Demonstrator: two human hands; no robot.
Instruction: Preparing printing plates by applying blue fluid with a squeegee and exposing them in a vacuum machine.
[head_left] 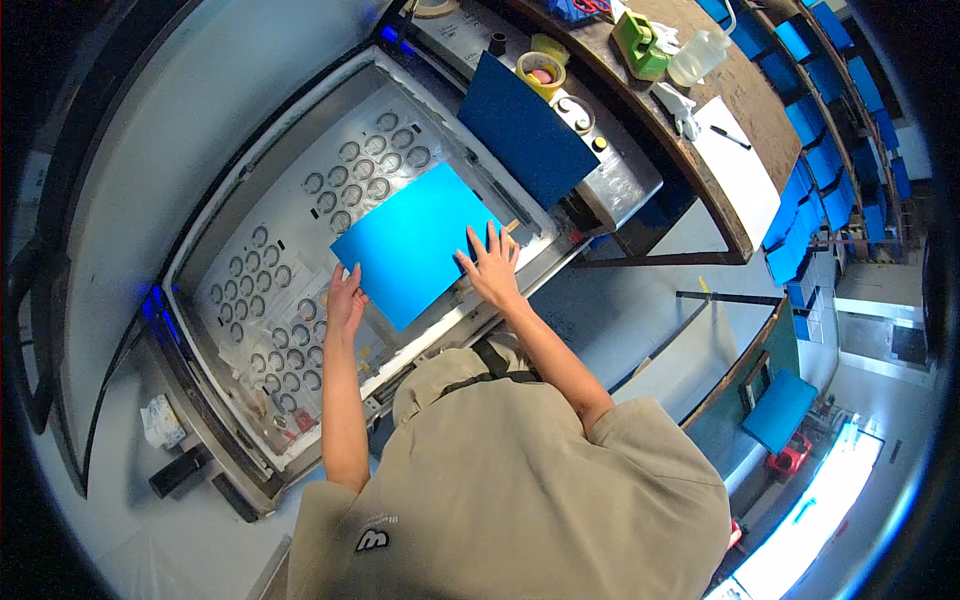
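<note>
A bright blue rectangular sheet (415, 245) lies over part of a clear film (265, 240) printed with several groups of dark rings. Film and sheet are inside a pale-rimmed frame (225, 175). My left hand (345, 300) grips the sheet's lower-left edge, thumb and fingertips at its border. At the sheet's right edge, my right hand (492, 268) rests with its fingers stretched out and spread. Whether the sheet touches the film all over cannot be told. Some rings are hidden beneath it.
A darker blue sheet (525, 135) leans near a metal control box (620, 180) with knobs. Beyond are a yellow tape roll (540, 75), green tape dispenser (640, 45), squeeze bottle (698, 58), white glove (677, 108) and pen (730, 137). Racks of blue sheets (800, 130) stand far right.
</note>
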